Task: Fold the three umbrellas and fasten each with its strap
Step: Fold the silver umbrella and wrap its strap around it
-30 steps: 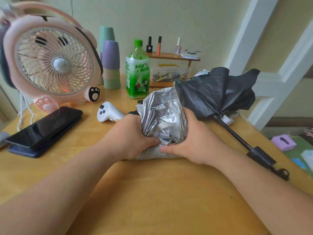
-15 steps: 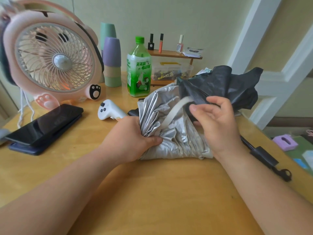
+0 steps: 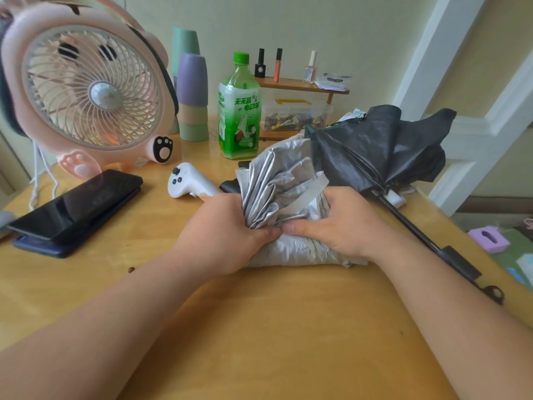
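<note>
Silver umbrella [image 3: 277,180] lies on the bench [image 3: 274,327], gathered into a crumpled bundle and held between both hands. The left grip [image 3: 227,235] is closed round the bunched canopy from the left, its fingers curled out of sight behind the fabric and its thumb pressed onto the folds at the front. The right grip [image 3: 343,223] clasps the same bundle from the other side, fingers curled over the top of the folds and thumb laid flat along the front, its tip just beside the left thumb. The pale strap [image 3: 302,194] runs slantwise across the fabric between the two grips; its far end sticks out free just beyond the right fingers, and I cannot tell whether they pinch it.

Just beyond the right grip, touching the silver canopy, sits a black umbrella [image 3: 375,148], its cloth loose and unfolded. Its shaft runs past the outer side of the right wrist to a black handle [image 3: 458,261] near the bench edge.

Just beyond the left grip lies a white controller [image 3: 187,181]. A green bottle [image 3: 238,111] stands farther off behind the silver bundle. Well to the left of the left grip are a dark phone [image 3: 78,206] and a pink fan [image 3: 86,90].
</note>
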Demonstrator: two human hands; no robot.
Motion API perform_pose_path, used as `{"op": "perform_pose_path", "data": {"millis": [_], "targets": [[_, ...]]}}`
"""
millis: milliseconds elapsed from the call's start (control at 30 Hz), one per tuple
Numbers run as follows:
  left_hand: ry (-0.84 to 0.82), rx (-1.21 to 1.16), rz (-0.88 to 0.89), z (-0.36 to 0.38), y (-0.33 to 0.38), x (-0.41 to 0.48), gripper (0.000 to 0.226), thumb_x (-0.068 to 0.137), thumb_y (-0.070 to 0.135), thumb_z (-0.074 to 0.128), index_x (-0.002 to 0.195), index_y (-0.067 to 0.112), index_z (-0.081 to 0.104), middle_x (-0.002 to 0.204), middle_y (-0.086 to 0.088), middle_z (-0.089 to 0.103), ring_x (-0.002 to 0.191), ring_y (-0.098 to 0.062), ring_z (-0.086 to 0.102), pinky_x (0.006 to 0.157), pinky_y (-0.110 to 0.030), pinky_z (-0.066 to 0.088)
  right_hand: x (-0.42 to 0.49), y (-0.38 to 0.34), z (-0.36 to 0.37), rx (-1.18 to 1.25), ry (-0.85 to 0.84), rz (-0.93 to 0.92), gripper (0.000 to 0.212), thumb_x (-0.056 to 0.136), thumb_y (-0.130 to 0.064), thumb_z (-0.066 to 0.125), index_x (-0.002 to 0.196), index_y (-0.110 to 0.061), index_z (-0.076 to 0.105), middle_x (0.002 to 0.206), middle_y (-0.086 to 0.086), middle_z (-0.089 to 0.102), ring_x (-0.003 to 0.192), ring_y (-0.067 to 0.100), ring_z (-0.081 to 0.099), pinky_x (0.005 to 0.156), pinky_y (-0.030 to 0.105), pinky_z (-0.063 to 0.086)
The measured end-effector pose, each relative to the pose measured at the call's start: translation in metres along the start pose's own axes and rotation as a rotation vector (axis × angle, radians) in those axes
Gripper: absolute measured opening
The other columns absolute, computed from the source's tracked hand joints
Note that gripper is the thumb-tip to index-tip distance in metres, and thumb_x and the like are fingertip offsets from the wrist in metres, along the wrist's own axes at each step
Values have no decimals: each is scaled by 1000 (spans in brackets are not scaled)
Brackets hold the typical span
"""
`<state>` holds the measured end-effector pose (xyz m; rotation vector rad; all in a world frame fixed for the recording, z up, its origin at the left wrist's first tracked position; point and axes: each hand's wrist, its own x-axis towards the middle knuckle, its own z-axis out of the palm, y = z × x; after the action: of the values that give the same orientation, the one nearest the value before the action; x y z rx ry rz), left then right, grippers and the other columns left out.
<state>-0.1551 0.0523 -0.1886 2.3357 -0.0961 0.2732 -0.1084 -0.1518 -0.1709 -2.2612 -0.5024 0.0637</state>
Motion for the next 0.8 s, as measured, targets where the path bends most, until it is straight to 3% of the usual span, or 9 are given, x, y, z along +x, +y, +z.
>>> {"op": "perform_pose_path", "data": {"millis": [67, 200, 267, 367, 433, 500, 600, 700, 800], "targets": [[-23, -20, -10, -2, -2, 1, 21, 81, 42, 81, 83, 25, 70, 71, 13, 70, 72, 0, 64, 68, -29, 52, -3, 6, 4, 68, 73, -23, 37, 72, -33, 92, 103, -37, 70, 98, -27, 74, 90, -16, 65, 72, 2, 47], [-88, -78, -51, -7, -4, 5, 27, 81, 39, 82, 66, 26, 64, 55, 26, 62, 55, 10, 57, 50, -9, 38, -20, 19, 8, 144, 395, -150, 76, 70, -33, 93, 129, -30, 46, 123, -13, 61, 114, 0, 60, 91, 15, 49], [-93, -83, -59, -9, -5, 8, 24, 80, 41, 83, 71, 24, 69, 59, 24, 65, 55, 10, 57, 50, -8, 40, -28, 19, 7, 109, 364, -246, 81, 67, -32, 95, 130, -31, 44, 128, -13, 57, 122, 2, 57, 99, 19, 47], [-101, -77, -56, -9, -4, 7, 22, 80, 43, 82, 77, 23, 73, 66, 21, 69, 60, 8, 60, 52, -10, 42, -33, 10, 14, -16, 212, -309, 82, 65, -37, 95, 129, -43, 44, 140, -17, 47, 130, -11, 45, 104, 5, 33], [-95, -79, -55, -9, -3, 6, 21, 80, 43, 82, 80, 24, 74, 70, 17, 71, 63, 6, 61, 55, -14, 44, -30, 10, 19, -83, 187, -336, 70, 70, -35, 93, 123, -48, 49, 147, -15, 37, 132, -14, 40, 105, 2, 28], [-109, -70, -71, -11, -2, 6, 25, 78, 45, 83, 84, 22, 76, 74, 9, 74, 67, 0, 65, 63, -20, 51, -27, 12, 21, -68, 161, -311, 48, 75, -31, 90, 109, -43, 59, 143, -15, 39, 128, -10, 46, 106, 4, 32], [-161, -68, -88, -16, -2, 7, 27, 74, 46, 86, 88, 24, 77, 79, 8, 76, 78, -10, 70, 74, -29, 57, -24, 13, 23, -61, 176, -243, 18, 81, -27, 86, 91, -30, 72, 113, -16, 55, 109, -6, 55, 91, 6, 38], [-179, -201, -103, -19, 1, 6, 22, 76, 35, 87, 94, 28, 77, 84, 15, 78, 79, -3, 72, 75, -23, 57, -21, 13, 22, -1, 163, -187, 7, 86, -23, 82, 84, -25, 76, 97, -11, 67, 94, -3, 59, 81, 5, 39], [-118, -448, -168, -17, -4, 8, 19, 81, 27, 85, 94, 22, 71, 88, 6, 79, 80, -12, 76, 77, -31, 59, -20, 14, 21, 79, 157, -186, 1, 87, -20, 81, 87, -21, 80, 100, -6, 70, 96, 1, 63, 84, 8, 43]]}}
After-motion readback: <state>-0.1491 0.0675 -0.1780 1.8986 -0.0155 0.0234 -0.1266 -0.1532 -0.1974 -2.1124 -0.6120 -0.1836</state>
